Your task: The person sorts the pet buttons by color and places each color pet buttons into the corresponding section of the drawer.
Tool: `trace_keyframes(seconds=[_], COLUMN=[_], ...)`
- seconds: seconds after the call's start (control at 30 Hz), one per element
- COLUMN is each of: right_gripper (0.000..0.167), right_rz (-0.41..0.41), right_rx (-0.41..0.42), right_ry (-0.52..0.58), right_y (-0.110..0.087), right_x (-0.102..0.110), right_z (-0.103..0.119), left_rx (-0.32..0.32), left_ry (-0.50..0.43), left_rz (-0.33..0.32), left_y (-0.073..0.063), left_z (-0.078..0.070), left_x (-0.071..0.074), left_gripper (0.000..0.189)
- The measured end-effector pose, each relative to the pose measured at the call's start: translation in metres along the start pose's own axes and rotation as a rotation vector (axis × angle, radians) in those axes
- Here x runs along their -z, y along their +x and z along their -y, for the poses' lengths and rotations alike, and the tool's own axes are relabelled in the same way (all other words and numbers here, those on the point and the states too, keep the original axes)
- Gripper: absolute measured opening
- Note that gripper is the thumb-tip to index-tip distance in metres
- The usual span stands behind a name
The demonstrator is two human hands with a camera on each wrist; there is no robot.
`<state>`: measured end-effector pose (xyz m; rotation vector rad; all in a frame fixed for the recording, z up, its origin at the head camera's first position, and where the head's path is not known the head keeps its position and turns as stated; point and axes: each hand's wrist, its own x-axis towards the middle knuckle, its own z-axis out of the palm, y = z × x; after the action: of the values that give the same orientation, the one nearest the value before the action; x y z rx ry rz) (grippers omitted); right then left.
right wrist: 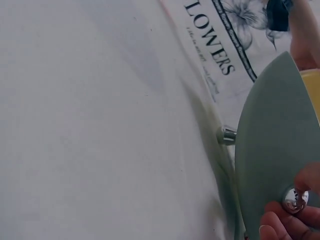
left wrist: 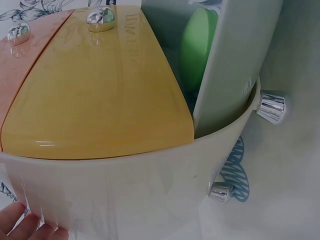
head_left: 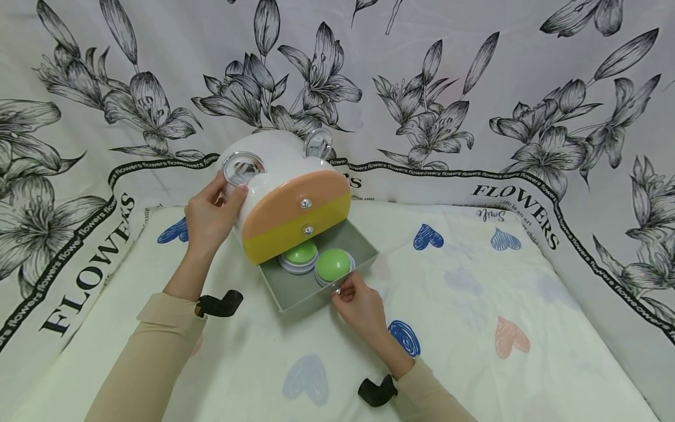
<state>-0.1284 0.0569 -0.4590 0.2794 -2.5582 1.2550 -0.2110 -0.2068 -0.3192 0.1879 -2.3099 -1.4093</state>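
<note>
A rounded white drawer box [head_left: 271, 149] sits tilted on the bedding in the head view, its orange drawer [head_left: 285, 202] above a yellow drawer [head_left: 279, 237]. The lowest, grey-green drawer [head_left: 295, 302] is pulled out toward me. Inside it lie two round items with green domes [head_left: 333, 265] and pale rims. My left hand [head_left: 208, 214] holds the box's left side beside a shiny ring-shaped piece [head_left: 242, 168]; its fingertips [left wrist: 30, 225] press the white shell in the left wrist view. Thumb and fingers of my right hand [head_left: 364, 308] pinch the silver knob [right wrist: 295, 200] on the drawer front.
Cream bedding [head_left: 453, 351] with blue and pink hearts spreads under the box. Behind it hangs white cloth [head_left: 422, 35] printed with black flowers and lettering. Short silver feet [left wrist: 272, 107] stick out from the box's underside. Both wrists carry black straps.
</note>
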Motion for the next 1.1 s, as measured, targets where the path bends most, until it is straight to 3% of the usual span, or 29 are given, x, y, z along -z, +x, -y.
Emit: trace_keyframes(seconds=[0.53, 0.77, 1.1], right_gripper=[0.015, 0.015, 0.016], right_rz=[-0.009, -0.025, 0.029], right_rx=[-0.022, 0.023, 0.015], right_ry=[-0.069, -0.098, -0.113], right_y=[0.024, 0.032, 0.046], right_x=[-0.013, -0.019, -0.028], right_z=[0.003, 0.005, 0.007], left_rx=[-0.001, -0.007, -0.016], left_ry=[0.007, 0.007, 0.012], left_rz=[-0.002, -0.001, -0.002], left_y=[0.000, 0.001, 0.000], left_z=[-0.001, -0.001, 0.000], left_x=[0.000, 0.000, 0.000], left_gripper=[0.058, 0.057, 0.057])
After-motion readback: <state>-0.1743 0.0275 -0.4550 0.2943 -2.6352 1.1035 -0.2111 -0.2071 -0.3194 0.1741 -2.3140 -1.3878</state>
